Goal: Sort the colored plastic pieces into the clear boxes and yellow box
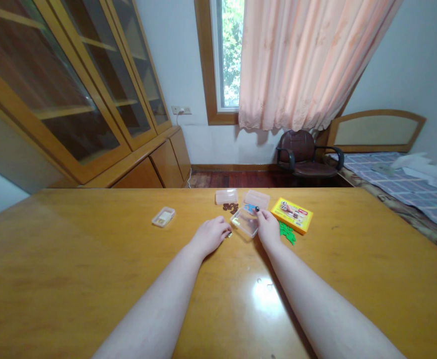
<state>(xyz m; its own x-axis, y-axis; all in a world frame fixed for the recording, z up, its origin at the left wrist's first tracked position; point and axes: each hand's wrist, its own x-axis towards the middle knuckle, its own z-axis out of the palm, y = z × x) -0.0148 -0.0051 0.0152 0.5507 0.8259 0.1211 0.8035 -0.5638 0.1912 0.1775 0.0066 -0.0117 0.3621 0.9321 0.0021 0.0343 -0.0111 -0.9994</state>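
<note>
Both my forearms reach out over a glossy wooden table (91, 259). My right hand (267, 227) grips the far edge of a small clear plastic box (244, 223) and tilts it up. My left hand (211, 234) lies beside the box with fingers curled; a tiny pale piece shows at its fingertips, too small to name. A heap of green pieces (287, 232) lies just right of my right hand. Small brown pieces (231, 207) and blue pieces (248, 207) lie behind the box.
Two more clear boxes (226, 196) (258, 198) sit behind the pieces, and another clear box (163, 217) lies alone to the left. A yellow box (292, 215) lies at the right. Beyond stand a glass-door cabinet (72, 99), an office chair (308, 154) and a bed (401, 184).
</note>
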